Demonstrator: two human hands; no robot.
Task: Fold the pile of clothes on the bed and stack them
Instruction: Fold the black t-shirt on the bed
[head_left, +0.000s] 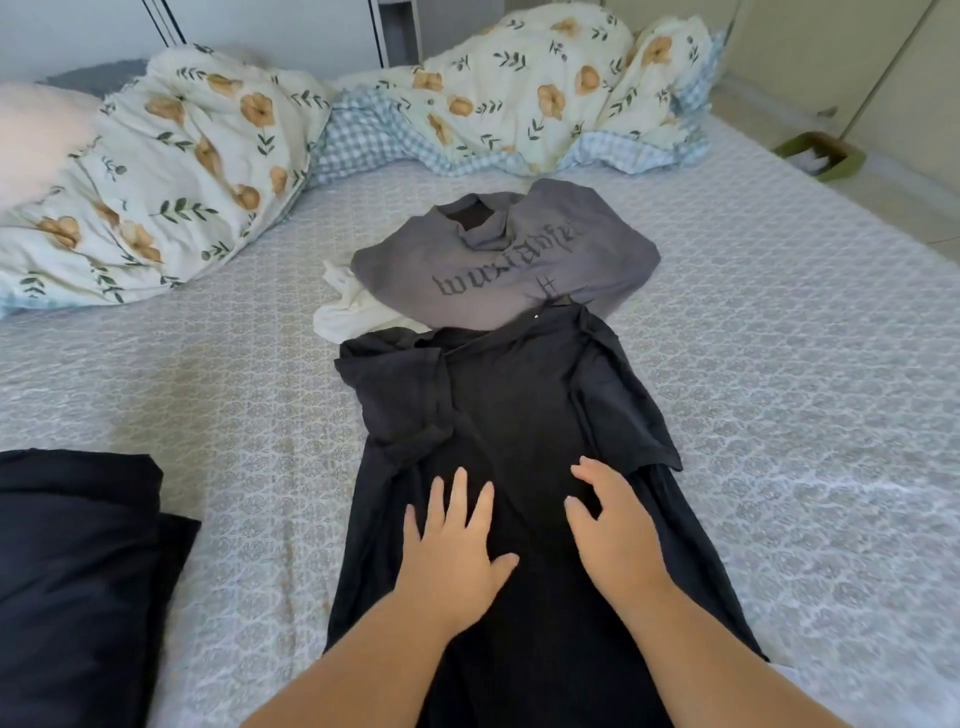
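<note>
A black T-shirt (519, 395) lies lengthwise in the middle of the bed, both sleeves folded in over its body. My left hand (454, 545) lies flat on its lower half with fingers spread. My right hand (613, 525) hovers or rests just to the right, fingers relaxed and holding nothing. Beyond the black shirt lies a crumpled grey T-shirt (498, 260) with dark lettering, partly covering a white garment (353, 312). A folded black garment (72, 561) sits at the near left.
The bed (805, 364) has a pale patterned sheet. A floral duvet (171, 171) with a checked underside is bunched along the far side. A green box (818, 156) stands on the floor off the right edge.
</note>
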